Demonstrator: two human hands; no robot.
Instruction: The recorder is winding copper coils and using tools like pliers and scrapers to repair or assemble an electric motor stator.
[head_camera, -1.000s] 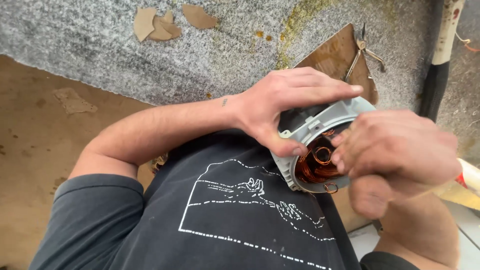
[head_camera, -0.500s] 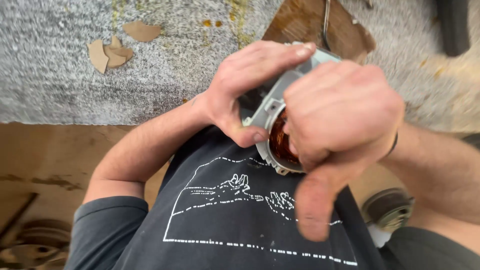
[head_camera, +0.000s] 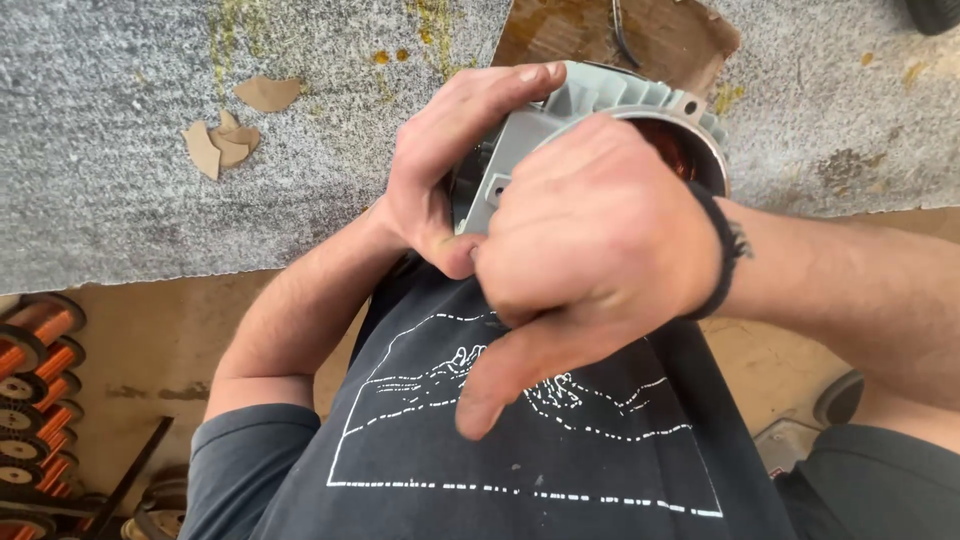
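Note:
A grey finned metal motor housing (head_camera: 590, 100) with copper windings (head_camera: 680, 140) inside rests against my chest at the edge of the grey carpeted bench (head_camera: 130, 210). My left hand (head_camera: 450, 160) grips its left side, fingers over the top and thumb beneath. My right hand (head_camera: 590, 250) covers the housing's open face, fingers curled into it and thumb pointing down; what the fingers hold is hidden.
Torn bits of tan paper (head_camera: 225, 135) lie on the bench at the left. A brown cardboard sheet (head_camera: 620, 35) lies behind the housing. Spools of copper wire (head_camera: 35, 390) stand on the floor at the lower left.
The view has swung and closed in on the housing. My right hand has shifted from the housing's right edge to over its open face. My left hand keeps its grip.

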